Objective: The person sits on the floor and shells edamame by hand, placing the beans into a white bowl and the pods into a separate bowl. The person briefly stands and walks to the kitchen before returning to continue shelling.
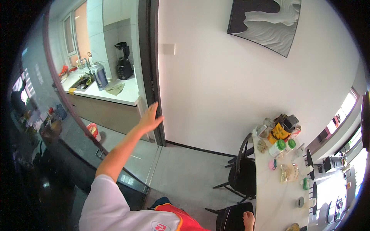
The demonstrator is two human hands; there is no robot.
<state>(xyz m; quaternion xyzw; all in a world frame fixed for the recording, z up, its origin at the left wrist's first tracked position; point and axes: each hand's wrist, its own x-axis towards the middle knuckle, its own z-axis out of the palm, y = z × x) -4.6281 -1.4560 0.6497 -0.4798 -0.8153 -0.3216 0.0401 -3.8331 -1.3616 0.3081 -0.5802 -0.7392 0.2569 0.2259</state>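
Note:
My left hand (pixel 149 119) is stretched forward with its fingers apart and nothing in it. It overlaps the dark door frame (pixel 153 75) in the picture; whether it touches the frame, I cannot tell. Low at the picture's bottom edge, my right hand (pixel 248 220) appears beside a black chair (pixel 232 216) and the white marble-look table (pixel 268 199). Its fingers look curled, and I cannot make out whether they hold anything. Left of my arm runs a dark glass sliding door (pixel 69 150) with reflections on it.
Through the doorway are a white counter (pixel 124 96), a sink (pixel 82 84), a large thermos flask (pixel 99 76), a cloth (pixel 115 89), a black blender (pixel 123 62) and a red-lined bin (pixel 93 130). Green-lidded jars (pixel 277 148) and a food bag (pixel 289 172) stand on the table. Another chair (pixel 242 176) juts out.

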